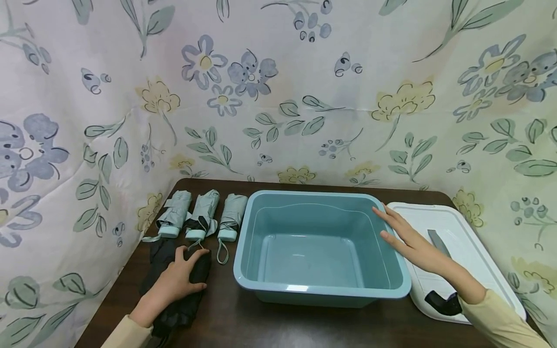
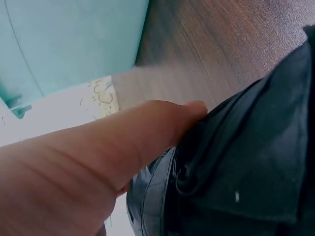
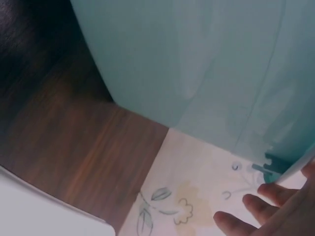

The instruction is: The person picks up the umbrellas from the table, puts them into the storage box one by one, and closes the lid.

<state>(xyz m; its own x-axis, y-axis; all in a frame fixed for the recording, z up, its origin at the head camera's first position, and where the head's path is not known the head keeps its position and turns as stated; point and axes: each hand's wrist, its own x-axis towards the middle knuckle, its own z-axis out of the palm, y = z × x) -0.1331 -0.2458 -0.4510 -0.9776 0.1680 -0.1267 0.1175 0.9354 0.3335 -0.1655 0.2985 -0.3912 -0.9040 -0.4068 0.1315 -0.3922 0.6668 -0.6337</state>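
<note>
My left hand (image 1: 174, 280) holds a folded black umbrella (image 1: 191, 309) on the table's left side. Its thumb presses the umbrella's side in the left wrist view, where the other fingers are mostly hidden. Black fabric (image 1: 158, 256) also shows left of the fingers; whether it is a second umbrella I cannot tell. My right hand (image 1: 411, 244) rests with straight, spread fingers at the right rim of a blue-green plastic basin (image 1: 322, 291). Nothing lies inside the basin.
Behind my left hand lie three folded grey-green umbrellas (image 1: 174, 210) with wrist loops. A white lid-like panel (image 1: 474, 251) is on the right, bearing a grey strip (image 1: 438, 241) and a black piece (image 1: 444, 303). Floral cloth (image 1: 304, 145) hangs behind the dark wooden table (image 1: 243, 324).
</note>
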